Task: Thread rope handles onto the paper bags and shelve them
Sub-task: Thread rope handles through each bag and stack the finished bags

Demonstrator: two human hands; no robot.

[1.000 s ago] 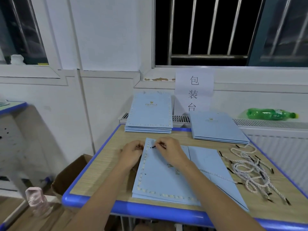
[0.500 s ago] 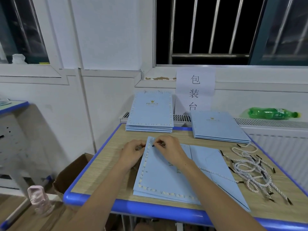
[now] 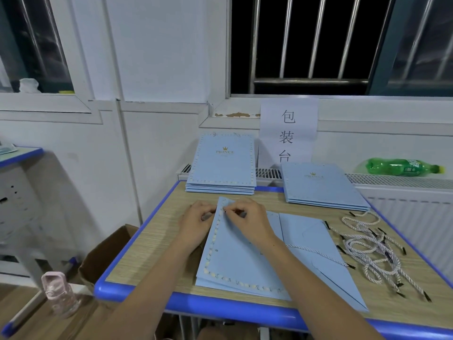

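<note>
A flat light-blue paper bag (image 3: 235, 261) lies on the wooden table (image 3: 157, 241), its top edge turned to the left. My right hand (image 3: 247, 222) pinches the black tip of a white twisted rope (image 3: 316, 253) at the bag's upper left corner. The rope trails back across the bag to the right. My left hand (image 3: 196, 222) grips that corner's edge from the left side, fingers tucked under the paper. The hole at the corner is hidden by my fingers.
Two stacks of blue bags sit at the table's back: left stack (image 3: 221, 165), right stack (image 3: 321, 185). Loose ropes (image 3: 372, 249) lie in a pile at the right. A green bottle (image 3: 402, 166) rests on the radiator. Cardboard box (image 3: 107, 251) and pink bottle (image 3: 57, 294) stand on the floor at left.
My right hand has slid the rope tip slightly left, closer to the bag's edge and my left hand. The bag stays in place.
</note>
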